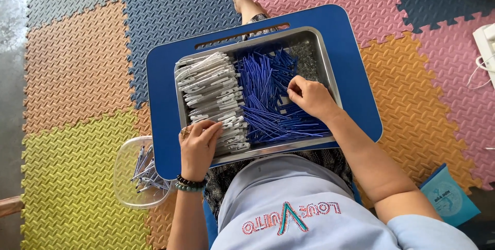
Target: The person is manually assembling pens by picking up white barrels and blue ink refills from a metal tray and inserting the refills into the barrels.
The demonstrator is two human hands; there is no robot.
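- Metal tray point(325, 56): a rectangular steel tray that rests on a blue lap board point(165, 85), which in turn lies across the seated person's legs.
- Pen barrels point(209, 87): a stack of white and grey barrels that fills the left part of the tray, most of them lying crosswise.
- Blue refills point(263, 90): a loose heap of thin blue rods that fills the middle and right part of the tray, just beside the barrels and touching them along one edge.
- Left hand point(198, 147): lies at the near left corner of the tray, fingers curled over the nearest pen barrels and touching them; whether a barrel is actually clamped between the fingers cannot be told. Beaded bracelets point(190, 184) circle the wrist.
- Right hand point(309, 97): rests on the heap of blue refills, thumb and fingertips drawn together in a pinch down among the rods; the exact rod held is hidden by the fingers.
- Clear plastic tub point(124, 162): stands on the floor just left of the lap board, near the left hand, and holds a few assembled pens point(147, 175).
- Foam floor mats point(77, 75): interlocking tiles in orange, yellow, pink, blue and green that cover the floor around the person.
- Blue booklet point(448, 196): lies on the mats at the right, well apart from the tray.
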